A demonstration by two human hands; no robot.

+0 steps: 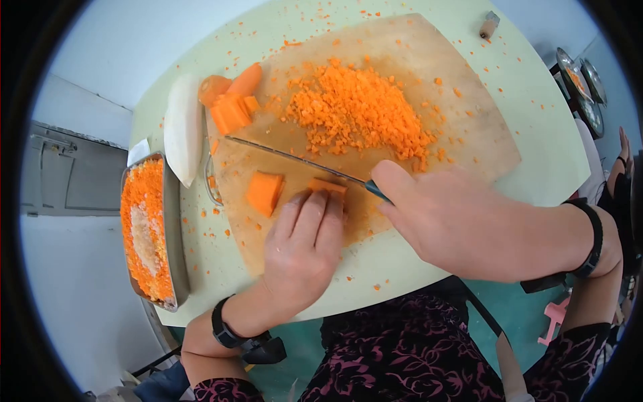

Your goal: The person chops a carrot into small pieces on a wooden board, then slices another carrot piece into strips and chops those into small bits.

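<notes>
My right hand (455, 218) grips the dark green handle of a knife (298, 160). Its thin blade points left across the wooden cutting board (469, 127), seen nearly edge-on just beyond my left hand (305, 244). The bent fingers of that hand press on a carrot piece (328, 186), partly hidden beneath them. Left of the fingertips lies a thick carrot chunk (265, 193). A heap of finely chopped carrot (362, 110) covers the board's far middle. More cut carrot pieces (230, 114) are grouped at the board's far left edge.
A peeled white radish (182, 127) lies at the left of the pale green table (556, 144). Below it stands a metal tray (175, 248) of chopped carrot with a pale heap on top. A small wooden-handled item (489, 25) lies far right. Carrot bits are scattered around.
</notes>
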